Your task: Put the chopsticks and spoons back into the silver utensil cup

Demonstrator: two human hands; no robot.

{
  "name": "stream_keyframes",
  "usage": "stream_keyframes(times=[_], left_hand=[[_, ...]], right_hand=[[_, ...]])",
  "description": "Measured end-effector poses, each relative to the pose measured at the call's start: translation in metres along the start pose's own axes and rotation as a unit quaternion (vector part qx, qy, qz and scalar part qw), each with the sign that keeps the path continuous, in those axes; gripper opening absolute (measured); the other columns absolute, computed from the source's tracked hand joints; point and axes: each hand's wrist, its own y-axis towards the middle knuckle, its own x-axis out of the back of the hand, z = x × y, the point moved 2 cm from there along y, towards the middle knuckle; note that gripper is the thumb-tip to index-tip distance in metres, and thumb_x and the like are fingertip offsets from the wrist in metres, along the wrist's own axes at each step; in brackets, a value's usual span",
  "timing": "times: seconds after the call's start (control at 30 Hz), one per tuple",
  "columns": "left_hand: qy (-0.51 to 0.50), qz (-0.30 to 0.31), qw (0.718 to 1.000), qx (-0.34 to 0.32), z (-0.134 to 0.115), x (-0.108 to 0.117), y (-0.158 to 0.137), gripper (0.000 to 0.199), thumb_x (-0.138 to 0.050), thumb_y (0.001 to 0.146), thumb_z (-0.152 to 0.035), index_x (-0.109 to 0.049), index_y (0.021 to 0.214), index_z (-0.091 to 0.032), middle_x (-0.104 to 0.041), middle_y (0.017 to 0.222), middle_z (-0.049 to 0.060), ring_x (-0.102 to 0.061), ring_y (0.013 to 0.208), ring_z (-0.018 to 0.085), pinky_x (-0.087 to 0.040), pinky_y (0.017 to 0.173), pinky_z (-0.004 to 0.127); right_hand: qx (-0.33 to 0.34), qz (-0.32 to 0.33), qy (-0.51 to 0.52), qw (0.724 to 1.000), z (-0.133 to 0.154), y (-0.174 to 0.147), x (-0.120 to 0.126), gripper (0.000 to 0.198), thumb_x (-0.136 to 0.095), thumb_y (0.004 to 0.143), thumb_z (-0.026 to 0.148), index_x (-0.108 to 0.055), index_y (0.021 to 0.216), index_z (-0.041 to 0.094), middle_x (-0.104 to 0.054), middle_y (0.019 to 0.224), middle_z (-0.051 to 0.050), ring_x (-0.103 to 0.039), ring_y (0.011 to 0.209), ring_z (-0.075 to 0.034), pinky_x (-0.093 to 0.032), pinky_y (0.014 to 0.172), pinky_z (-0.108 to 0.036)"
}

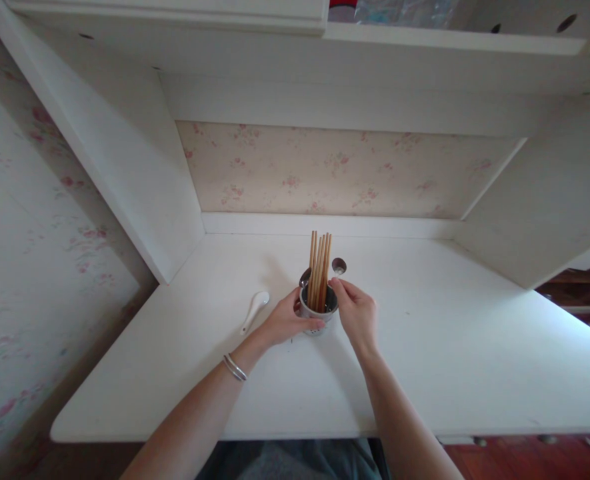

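A perforated metal utensil holder (pixel 319 319) stands on the white desk, with my left hand (pixel 289 319) wrapped around its left and near side. Several wooden chopsticks (pixel 319 270) rise out of it, leaning slightly to the right. On the holder's left side, the bowl of a metal spoon (pixel 305 277) shows above the rim. My right hand (pixel 355 310) is closed in a pinch at the right rim, just below the bowl of another metal spoon (pixel 339 267). That spoon's handle is mostly hidden by my fingers. To the left of my left hand lies a white soup spoon (pixel 255 310).
The white desk (pixel 475 360) has side panels left and right and a low back ledge (pixel 335 225). A shelf (pixel 355 63) overhangs the back, with clear plastic items (pixel 405 12) inside. The desk's front edge is close to my body.
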Motion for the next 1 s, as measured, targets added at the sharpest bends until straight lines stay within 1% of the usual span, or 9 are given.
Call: stream_keyframes(times=[0.13,0.3,0.47,0.6,0.63,0.7,0.8,0.9,1.0], left_hand=[[0.016,0.008,1.0,0.006,0.002,0.003,0.0,0.076,-0.086,0.058,-0.025,-0.052,0.125,-0.016,-0.06,0.125,0.014,-0.058,0.113,0.027,-0.043,0.099,0.042],[0.041,0.017,0.999,0.008,-0.001,0.003,-0.001,0.074,-0.084,0.062,-0.029,-0.051,0.127,-0.017,-0.059,0.127,0.013,-0.058,0.113,0.027,-0.042,0.101,0.044],[0.097,-0.005,0.995,-0.033,-0.011,0.002,-0.006,0.073,-0.083,0.064,-0.031,-0.051,0.129,-0.02,-0.055,0.132,0.012,-0.051,0.122,0.027,-0.039,0.104,0.042],[0.217,-0.029,0.976,-0.019,-0.018,0.015,-0.02,0.089,-0.085,0.058,-0.036,-0.044,0.136,-0.023,-0.044,0.141,0.013,-0.047,0.125,0.028,-0.042,0.101,0.038],[0.259,-0.047,0.965,-0.003,-0.02,0.021,-0.025,0.087,-0.083,0.06,-0.039,-0.043,0.136,-0.023,-0.043,0.141,0.013,-0.049,0.122,0.026,-0.045,0.097,0.036],[0.353,-0.088,0.931,0.035,-0.028,0.038,-0.037,0.066,-0.072,0.072,-0.045,-0.05,0.129,-0.02,-0.051,0.134,0.012,-0.058,0.106,0.022,-0.048,0.086,0.033],[0.522,-0.129,0.838,0.098,-0.04,0.064,-0.052,0.035,-0.057,0.083,-0.046,-0.062,0.104,-0.018,-0.066,0.101,0.008,-0.062,0.083,0.019,-0.046,0.074,0.03],[0.637,-0.127,0.741,0.168,-0.045,0.083,-0.059,0.032,-0.056,0.082,-0.046,-0.061,0.095,-0.017,-0.067,0.087,0.007,-0.063,0.077,0.021,-0.041,0.067,0.029],[0.673,-0.1,0.701,0.214,-0.038,0.09,-0.056,0.034,-0.054,0.082,-0.047,-0.06,0.096,-0.017,-0.069,0.09,0.01,-0.065,0.077,0.023,-0.04,0.064,0.028]], right_hand=[[-0.002,0.021,0.008,1.0,-0.008,-0.001,0.0,0.043,-0.053,0.085,0.052,-0.076,0.095,0.017,-0.075,0.085,-0.004,-0.067,0.083,-0.023,-0.049,0.075,-0.029],[-0.01,0.066,0.077,0.995,-0.02,-0.006,-0.004,0.042,-0.057,0.084,0.052,-0.071,0.109,0.021,-0.073,0.105,-0.007,-0.067,0.096,-0.027,-0.051,0.085,-0.036],[-0.003,0.171,0.137,0.976,-0.027,-0.014,-0.009,0.071,-0.068,0.077,0.049,-0.043,0.14,0.025,-0.055,0.136,-0.008,-0.056,0.119,-0.03,-0.046,0.098,-0.045],[-0.007,0.19,0.12,0.974,-0.031,-0.018,-0.011,0.082,-0.073,0.072,0.047,-0.037,0.142,0.025,-0.054,0.137,-0.009,-0.052,0.123,-0.031,-0.042,0.101,-0.048],[-0.01,0.191,0.12,0.974,-0.031,-0.019,-0.012,0.081,-0.073,0.072,0.047,-0.038,0.142,0.024,-0.055,0.135,-0.01,-0.053,0.121,-0.031,-0.043,0.101,-0.049],[-0.014,0.187,0.127,0.974,-0.031,-0.019,-0.011,0.081,-0.073,0.072,0.047,-0.039,0.141,0.024,-0.057,0.133,-0.01,-0.054,0.12,-0.031,-0.044,0.099,-0.049],[-0.015,0.185,0.143,0.972,-0.029,-0.018,-0.011,0.08,-0.074,0.071,0.046,-0.04,0.14,0.024,-0.059,0.13,-0.011,-0.056,0.118,-0.032,-0.044,0.099,-0.049],[-0.019,0.185,0.148,0.971,-0.027,-0.018,-0.01,0.081,-0.074,0.07,0.046,-0.04,0.14,0.024,-0.061,0.127,-0.01,-0.056,0.117,-0.032,-0.044,0.098,-0.05],[-0.022,0.184,0.145,0.972,-0.027,-0.019,-0.01,0.08,-0.074,0.069,0.046,-0.041,0.139,0.024,-0.061,0.126,-0.01,-0.056,0.116,-0.032,-0.045,0.097,-0.05]])
